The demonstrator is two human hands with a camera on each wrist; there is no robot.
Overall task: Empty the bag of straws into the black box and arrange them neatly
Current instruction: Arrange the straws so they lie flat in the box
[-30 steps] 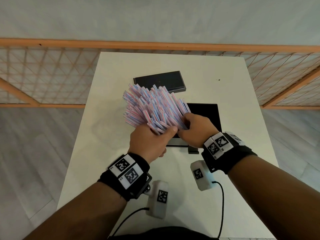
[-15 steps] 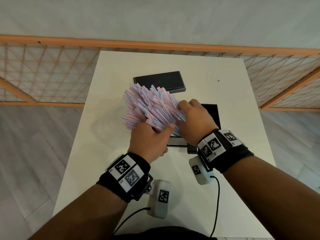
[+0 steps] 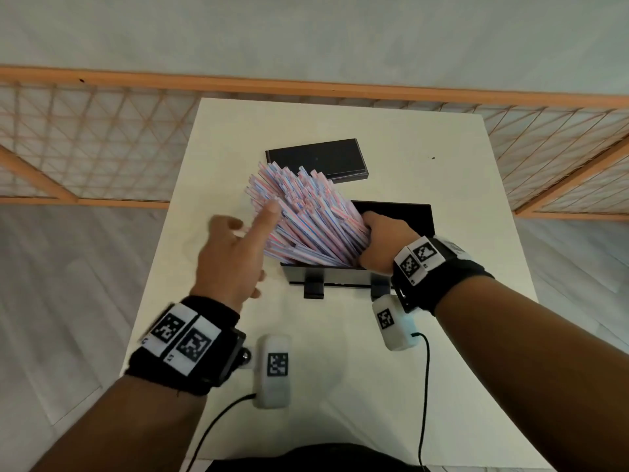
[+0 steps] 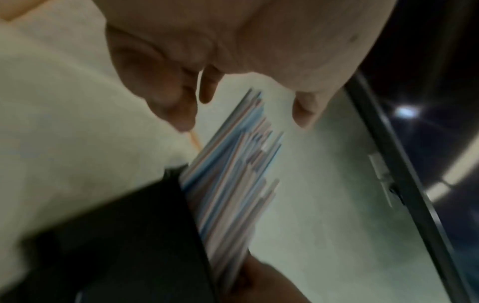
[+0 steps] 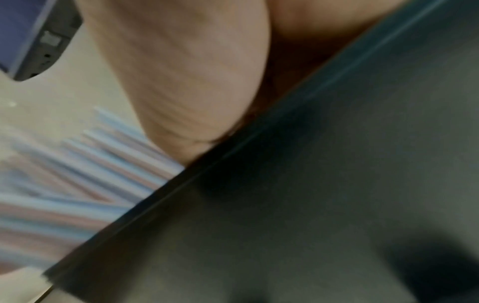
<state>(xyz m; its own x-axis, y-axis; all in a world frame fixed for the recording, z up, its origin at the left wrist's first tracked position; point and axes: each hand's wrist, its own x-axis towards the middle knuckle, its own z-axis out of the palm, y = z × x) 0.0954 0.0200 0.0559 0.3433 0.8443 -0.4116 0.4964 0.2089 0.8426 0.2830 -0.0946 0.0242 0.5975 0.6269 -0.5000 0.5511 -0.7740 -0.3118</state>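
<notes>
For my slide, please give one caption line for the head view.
Right hand grips striped paper straws in open black box; open left hand alongside.

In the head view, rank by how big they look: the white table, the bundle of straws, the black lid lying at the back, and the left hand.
1. white table
2. bundle of straws
3. black lid and left hand: these look alike; the hand is nearer the camera, so I won't rank them.

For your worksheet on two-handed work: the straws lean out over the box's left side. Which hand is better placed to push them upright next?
Left. The left hand is open beside the leaning straws, one finger on them. The right hand is busy holding their base in the box.
</notes>
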